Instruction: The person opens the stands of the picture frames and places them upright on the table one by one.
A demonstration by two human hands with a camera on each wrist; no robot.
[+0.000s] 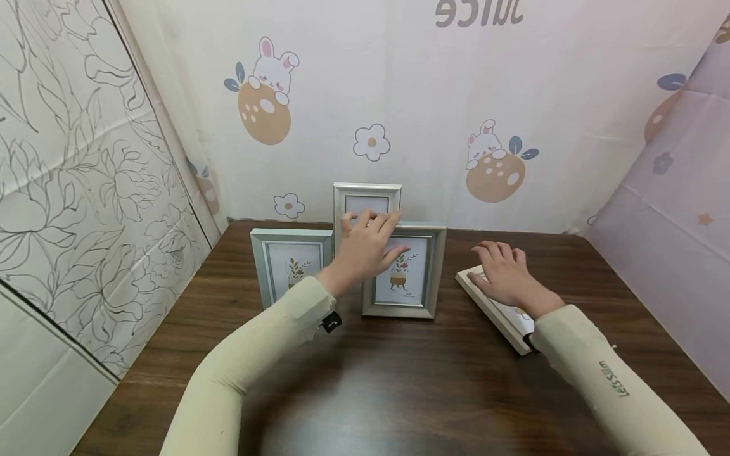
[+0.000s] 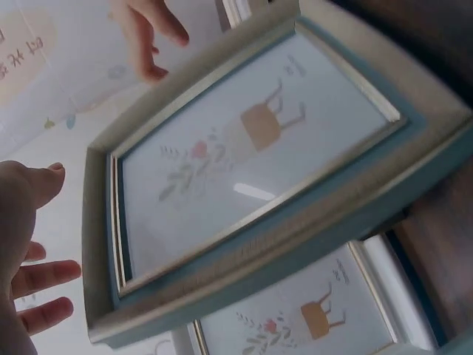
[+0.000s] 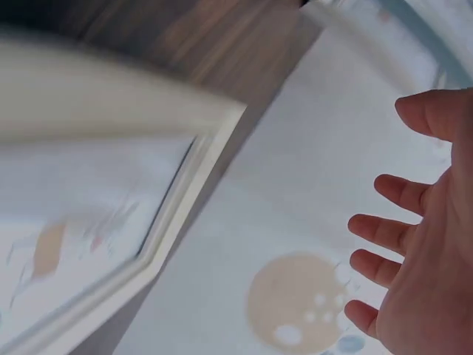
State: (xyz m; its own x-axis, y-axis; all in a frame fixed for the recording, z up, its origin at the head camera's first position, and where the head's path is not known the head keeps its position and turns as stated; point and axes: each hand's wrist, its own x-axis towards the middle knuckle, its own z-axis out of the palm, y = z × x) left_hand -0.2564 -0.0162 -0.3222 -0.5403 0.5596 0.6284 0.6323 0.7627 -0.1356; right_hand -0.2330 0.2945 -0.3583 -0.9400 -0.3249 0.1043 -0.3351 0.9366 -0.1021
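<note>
My left hand (image 1: pixel 365 250) is raised with loosely bent fingers before a grey-green and champagne picture frame (image 1: pixel 419 278), overlapping its upper left part in the head view. In the left wrist view, a gap shows between the fingers (image 2: pixel 48 279) and this frame, which bears a potted-plant print. Behind it stands a taller silver-white frame (image 1: pixel 367 189); a pale green frame (image 1: pixel 292 234) stands to the left. On the right, a cream frame (image 1: pixel 496 315) sits at an angle. My right hand (image 1: pixel 504 275) is over it, the fingers (image 3: pixel 380 231) spread and holding nothing.
The frames are on a dark brown wooden table (image 1: pixel 388 380). Behind the table hangs a pale cloth (image 1: pixel 422 95) printed with rabbits and flowers. A white panel (image 1: pixel 85 158) with flower line drawings borders the left side.
</note>
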